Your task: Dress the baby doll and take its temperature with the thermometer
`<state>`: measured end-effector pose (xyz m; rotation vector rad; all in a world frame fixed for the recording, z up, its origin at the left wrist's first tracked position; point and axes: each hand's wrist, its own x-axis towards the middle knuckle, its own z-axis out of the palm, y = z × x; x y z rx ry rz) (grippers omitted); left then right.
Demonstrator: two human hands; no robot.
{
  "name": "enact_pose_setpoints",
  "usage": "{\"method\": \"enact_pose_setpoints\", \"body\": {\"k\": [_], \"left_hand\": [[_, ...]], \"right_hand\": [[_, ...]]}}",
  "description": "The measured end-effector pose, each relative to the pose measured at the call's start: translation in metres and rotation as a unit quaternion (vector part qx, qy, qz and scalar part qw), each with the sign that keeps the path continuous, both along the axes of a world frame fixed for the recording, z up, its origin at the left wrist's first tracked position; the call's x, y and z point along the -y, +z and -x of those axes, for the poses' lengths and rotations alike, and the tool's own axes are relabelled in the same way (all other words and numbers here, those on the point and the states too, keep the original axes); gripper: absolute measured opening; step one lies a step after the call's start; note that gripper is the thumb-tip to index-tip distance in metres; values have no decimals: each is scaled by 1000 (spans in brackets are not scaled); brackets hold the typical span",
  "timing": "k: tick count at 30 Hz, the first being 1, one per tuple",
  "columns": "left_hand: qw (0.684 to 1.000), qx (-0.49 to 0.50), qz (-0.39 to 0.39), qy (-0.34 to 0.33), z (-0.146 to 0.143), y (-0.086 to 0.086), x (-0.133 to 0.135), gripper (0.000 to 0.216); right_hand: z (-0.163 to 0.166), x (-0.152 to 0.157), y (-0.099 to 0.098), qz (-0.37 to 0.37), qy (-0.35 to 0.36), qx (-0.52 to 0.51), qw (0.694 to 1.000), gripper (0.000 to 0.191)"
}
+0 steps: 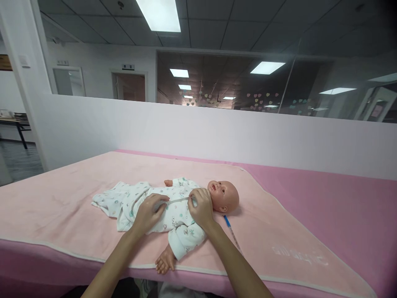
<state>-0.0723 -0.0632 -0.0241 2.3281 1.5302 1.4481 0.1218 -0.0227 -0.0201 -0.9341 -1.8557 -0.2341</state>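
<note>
A baby doll (228,196) lies on its back with its head to the right. It wears a white printed baby gown (178,213). My left hand (151,211) is on the gown at the doll's lower body, fingers curled and pinching the cloth. My right hand (201,205) is closed on the gown near the doll's neck. A straight pale edge of cloth stretches between both hands. The doll's near arm (166,260) reaches towards the front edge of the bed, and its far hand (168,182) shows beyond the gown. Both sets of fingertips are partly hidden.
A thin stick with a blue end, like a thermometer (228,222), lies beside the doll's head, partly behind my right forearm. A peach blanket (269,231) covers much of the pink padded surface (356,207). A low white wall (201,132) with glass above stands behind.
</note>
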Motion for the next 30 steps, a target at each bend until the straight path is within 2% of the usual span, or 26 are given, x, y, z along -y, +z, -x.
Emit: {"method": "enact_pose_setpoints", "body": {"k": [6,14,19,25,30], "left_hand": [[999,28,-11,-18,-1,0,0,18],[995,87,45,-36,-2,-1,0,12],[995,92,42,-18,-2,-2,0,12],[999,7,28,46,-9,0,2,15],[997,-34,9,69,-12,-3,2,21]], "right_hand": [[0,-1,-1,-6,-2,-2,1000,10],[0,-2,-2,-1,3,-9,1000,11],[0,0,-1,-15,-5,-10,1000,11],[0,-2,-2,-12,8,-12,1000,11],[-2,-5,-3,-4,19,-14,1000,10]]}}
